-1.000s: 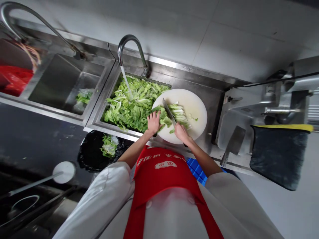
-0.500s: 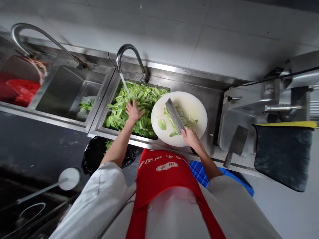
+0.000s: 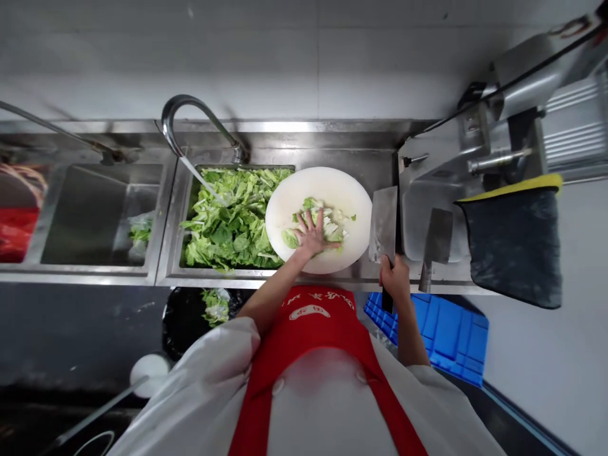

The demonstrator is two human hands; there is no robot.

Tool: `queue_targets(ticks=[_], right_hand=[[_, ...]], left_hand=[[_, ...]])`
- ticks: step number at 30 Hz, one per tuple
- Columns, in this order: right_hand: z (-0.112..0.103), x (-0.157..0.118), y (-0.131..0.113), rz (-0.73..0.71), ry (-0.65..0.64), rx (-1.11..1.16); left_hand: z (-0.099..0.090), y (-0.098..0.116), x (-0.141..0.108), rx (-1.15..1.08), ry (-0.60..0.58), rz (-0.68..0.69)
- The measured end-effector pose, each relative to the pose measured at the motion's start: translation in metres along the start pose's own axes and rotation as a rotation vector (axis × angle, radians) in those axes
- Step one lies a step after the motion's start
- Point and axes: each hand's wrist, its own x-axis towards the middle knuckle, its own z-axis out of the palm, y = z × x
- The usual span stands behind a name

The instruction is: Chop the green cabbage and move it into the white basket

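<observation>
My left hand (image 3: 313, 235) lies with spread fingers over cut leafy greens (image 3: 334, 221) on a round white cutting board (image 3: 351, 187). In my right hand (image 3: 395, 277) is the black handle of a cleaver (image 3: 384, 221), whose broad blade lies flat at the board's right edge. Left of the board, a heap of chopped leafy greens (image 3: 232, 218) fills a sink basin, with the board overlapping its right side. Water runs onto the heap from a curved faucet (image 3: 199, 104).
A second basin (image 3: 95, 215) at left holds bagged greens (image 3: 140, 233). Below the counter stand a black-lined bin (image 3: 183, 323) with scraps and a blue crate (image 3: 446, 332). To the right are another cleaver (image 3: 437, 237) and a dark cloth (image 3: 515, 244) with a yellow edge.
My left hand has gone from the heap in the sink to the greens on the board. My right hand has carried the cleaver off the greens to the board's right edge.
</observation>
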Motion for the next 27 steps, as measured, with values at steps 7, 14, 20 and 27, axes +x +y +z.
queue_targets(ticks=[7,14,20,27], right_hand=[[0.021,0.001,0.012,0.045,0.042,0.338],[0.025,-0.001,0.019,-0.020,0.080,0.347],[0.034,0.002,0.029,-0.010,0.048,0.311],[0.039,0.018,0.021,-0.035,0.019,0.164]], left_hand=[[0.021,-0.008,-0.023,0.068,0.270,-0.054],[0.010,-0.108,-0.015,0.051,0.384,-0.212],[-0.027,-0.222,0.004,-0.114,0.373,-0.598],[-0.042,-0.156,0.051,-0.134,0.554,-0.090]])
